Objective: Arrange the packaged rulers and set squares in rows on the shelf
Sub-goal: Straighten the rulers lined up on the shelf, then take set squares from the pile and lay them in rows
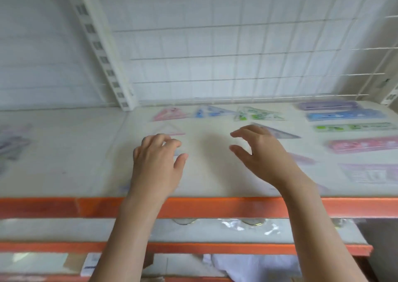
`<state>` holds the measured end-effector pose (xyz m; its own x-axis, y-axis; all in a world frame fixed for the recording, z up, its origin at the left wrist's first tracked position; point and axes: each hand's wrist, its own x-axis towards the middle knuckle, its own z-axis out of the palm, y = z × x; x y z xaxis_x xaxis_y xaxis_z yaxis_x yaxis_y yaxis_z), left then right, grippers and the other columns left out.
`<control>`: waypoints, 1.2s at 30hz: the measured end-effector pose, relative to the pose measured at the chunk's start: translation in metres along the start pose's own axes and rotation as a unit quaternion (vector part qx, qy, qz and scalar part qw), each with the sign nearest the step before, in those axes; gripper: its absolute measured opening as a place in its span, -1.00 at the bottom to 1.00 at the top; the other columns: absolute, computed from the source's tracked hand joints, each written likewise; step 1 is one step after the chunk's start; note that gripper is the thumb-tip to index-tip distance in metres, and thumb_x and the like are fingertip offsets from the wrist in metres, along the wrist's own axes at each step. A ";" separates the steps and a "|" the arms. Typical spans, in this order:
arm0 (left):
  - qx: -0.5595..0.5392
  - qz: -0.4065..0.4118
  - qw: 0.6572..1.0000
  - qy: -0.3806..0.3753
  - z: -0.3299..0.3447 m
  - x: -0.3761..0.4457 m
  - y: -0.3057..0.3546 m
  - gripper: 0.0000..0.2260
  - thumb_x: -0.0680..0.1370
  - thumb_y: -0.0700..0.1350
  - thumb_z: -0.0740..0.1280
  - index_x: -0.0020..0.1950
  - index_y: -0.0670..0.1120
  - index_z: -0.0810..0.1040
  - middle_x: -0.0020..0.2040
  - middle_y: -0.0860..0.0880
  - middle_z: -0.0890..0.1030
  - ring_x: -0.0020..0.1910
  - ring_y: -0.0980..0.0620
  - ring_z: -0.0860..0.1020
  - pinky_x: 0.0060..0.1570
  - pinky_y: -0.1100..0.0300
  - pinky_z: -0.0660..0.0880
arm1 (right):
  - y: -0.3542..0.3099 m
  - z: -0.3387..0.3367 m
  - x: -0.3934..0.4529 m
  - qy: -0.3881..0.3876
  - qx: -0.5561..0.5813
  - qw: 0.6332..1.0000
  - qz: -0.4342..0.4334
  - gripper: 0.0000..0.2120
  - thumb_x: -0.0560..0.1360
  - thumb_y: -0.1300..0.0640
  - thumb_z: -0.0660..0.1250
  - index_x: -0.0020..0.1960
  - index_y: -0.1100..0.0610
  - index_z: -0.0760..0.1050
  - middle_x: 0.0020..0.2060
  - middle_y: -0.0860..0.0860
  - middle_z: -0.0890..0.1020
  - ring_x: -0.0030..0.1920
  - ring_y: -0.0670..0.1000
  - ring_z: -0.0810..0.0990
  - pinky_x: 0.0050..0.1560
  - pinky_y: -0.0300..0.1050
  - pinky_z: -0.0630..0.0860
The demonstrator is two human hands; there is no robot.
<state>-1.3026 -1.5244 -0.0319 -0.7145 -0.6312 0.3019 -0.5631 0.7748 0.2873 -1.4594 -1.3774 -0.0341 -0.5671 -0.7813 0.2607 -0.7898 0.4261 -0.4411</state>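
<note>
- Left hand (156, 161) hovered over the shelf (64, 152), fingers loosely curled, grasping nothing.
- Right hand (258, 150) was released, fingers spread, empty.
- Set squares (215, 111) lay along the back; rulers (344, 116) lay stacked in rows at right.

No text, brand, number or sign is legible. Printed markings on the packaged rulers (346, 116) at right and the set squares (215, 111) at upper centre of the shelf (86, 152) are blurred to coloured patches.
</note>
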 end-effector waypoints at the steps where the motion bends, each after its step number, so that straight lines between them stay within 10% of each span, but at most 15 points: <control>1: 0.005 -0.004 1.000 0.000 -0.009 -0.004 -0.021 -0.77 0.46 -0.03 0.40 0.09 -0.05 0.62 0.12 -0.05 0.56 0.18 -0.14 0.44 0.09 0.01 0.36 | -0.017 0.010 0.004 -0.003 0.002 1.000 0.000 -0.69 0.53 0.06 0.31 0.24 0.12 0.52 0.18 0.06 0.55 0.18 0.13 0.47 0.12 -0.04 0.39; 14: 0.030 -0.087 0.991 -0.094 -0.064 -0.042 -0.204 -0.60 0.59 0.12 0.13 0.38 -0.01 0.38 0.43 -0.05 0.29 0.42 -0.06 0.17 0.33 0.06 0.20 | -0.182 0.109 0.034 -0.063 0.018 0.997 -0.029 -0.64 0.53 0.03 0.30 0.29 0.13 0.48 0.23 0.03 0.52 0.25 0.11 0.43 0.23 0.02 0.38; 29: 0.012 -0.160 0.987 0.001 -0.081 -0.054 -0.279 -0.62 0.57 0.10 0.19 0.33 -0.03 0.45 0.44 -0.10 0.24 0.44 -0.09 0.07 0.37 0.01 0.13 | -0.258 0.159 0.073 -0.118 0.033 0.984 -0.128 -0.58 0.54 0.00 0.27 0.36 0.12 0.41 0.25 0.02 0.49 0.25 0.09 0.44 0.25 -0.01 0.38; 36: 0.006 -0.144 0.989 0.026 -0.099 -0.050 -0.344 -0.67 0.53 0.05 0.29 0.23 -0.06 0.54 0.39 -0.14 0.34 0.39 -0.17 0.20 0.33 -0.07 0.22 | -0.314 0.194 0.098 -0.137 0.069 0.979 -0.133 -0.58 0.54 0.00 0.28 0.36 0.11 0.41 0.25 -0.02 0.48 0.13 -0.03 0.48 0.09 -0.33 0.30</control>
<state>-1.0323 -1.7629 -0.0555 -0.5013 -0.8266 0.2557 -0.7452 0.5626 0.3580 -1.2214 -1.6763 -0.0369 -0.2464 -0.9573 0.1514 -0.8520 0.1396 -0.5045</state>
